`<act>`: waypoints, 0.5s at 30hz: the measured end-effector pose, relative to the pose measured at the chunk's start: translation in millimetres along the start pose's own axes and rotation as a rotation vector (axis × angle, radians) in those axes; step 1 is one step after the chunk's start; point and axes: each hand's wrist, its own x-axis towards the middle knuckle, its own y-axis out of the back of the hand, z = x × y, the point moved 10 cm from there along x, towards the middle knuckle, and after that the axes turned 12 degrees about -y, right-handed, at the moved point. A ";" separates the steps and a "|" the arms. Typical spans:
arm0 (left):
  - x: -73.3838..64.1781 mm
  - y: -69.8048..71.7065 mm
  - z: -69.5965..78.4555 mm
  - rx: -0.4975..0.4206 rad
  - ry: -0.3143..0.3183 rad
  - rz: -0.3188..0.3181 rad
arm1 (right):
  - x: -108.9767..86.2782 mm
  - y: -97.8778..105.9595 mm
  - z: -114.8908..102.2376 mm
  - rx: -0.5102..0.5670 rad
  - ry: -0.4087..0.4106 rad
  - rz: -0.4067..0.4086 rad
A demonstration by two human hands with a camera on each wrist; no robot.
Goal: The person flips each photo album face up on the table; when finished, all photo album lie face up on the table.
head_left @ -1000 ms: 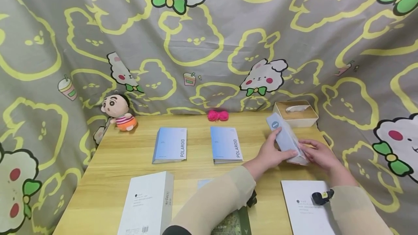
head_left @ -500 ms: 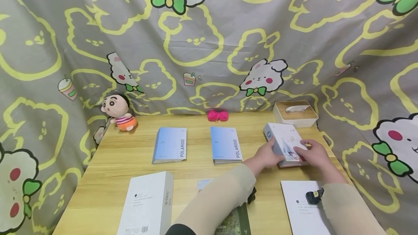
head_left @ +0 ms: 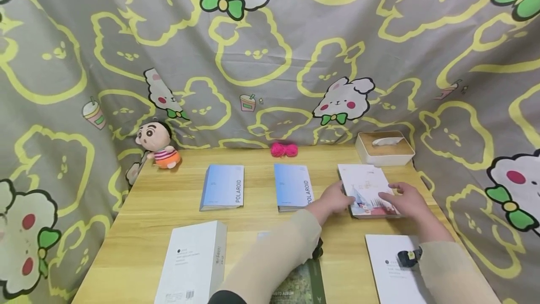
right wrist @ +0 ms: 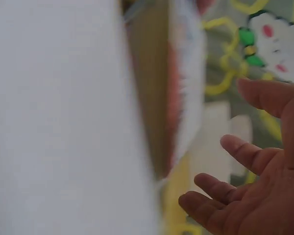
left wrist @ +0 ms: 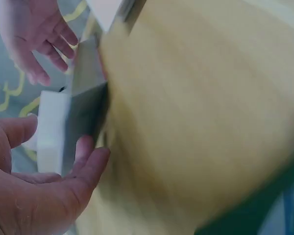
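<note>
A thick photo album (head_left: 368, 184) with a white illustrated cover lies flat at the right back of the table. My left hand (head_left: 337, 198) is at its left side; in the left wrist view the fingers are loosely bent at the corner of the album (left wrist: 83, 110), thumb apart. My right hand (head_left: 408, 201) hovers over the album's right edge. The right wrist view shows that hand (right wrist: 255, 166) with spread fingers, apart from the album (right wrist: 186, 93).
Two blue POLAROID albums (head_left: 223, 186) stand left of it. A tissue box (head_left: 385, 149) sits behind. Nearer lie a white box (head_left: 191, 262), a dark green album (head_left: 295, 285) under my left forearm and a white book (head_left: 390, 271). A pink bow (head_left: 284, 149) and a doll (head_left: 158, 144) are at the back.
The album was tilted up with its spine showing, held in both hands; it has been lowered flat onto the table, cover up. Both hands have loosened from it.
</note>
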 end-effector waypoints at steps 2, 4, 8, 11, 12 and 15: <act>-6.3 13.6 -0.2 -0.011 0.021 0.018 | -10.9 5.0 -13.7 0.024 0.046 0.035; -13.4 29.2 4.0 -0.018 0.012 0.036 | -22.9 8.4 -28.2 0.062 0.085 0.056; -39.6 66.9 12.3 -0.102 -0.063 0.055 | -43.7 1.7 -56.9 0.117 0.147 0.045; -70.9 104.6 10.9 -0.165 -0.122 0.101 | -56.4 -12.3 -79.2 0.176 0.195 0.009; -82.7 118.7 9.5 -0.177 -0.140 0.125 | -60.4 -17.3 -87.2 0.185 0.218 0.004; -119.9 162.7 -1.8 -0.181 -0.173 0.204 | -73.3 -35.7 -113.7 0.236 0.298 -0.004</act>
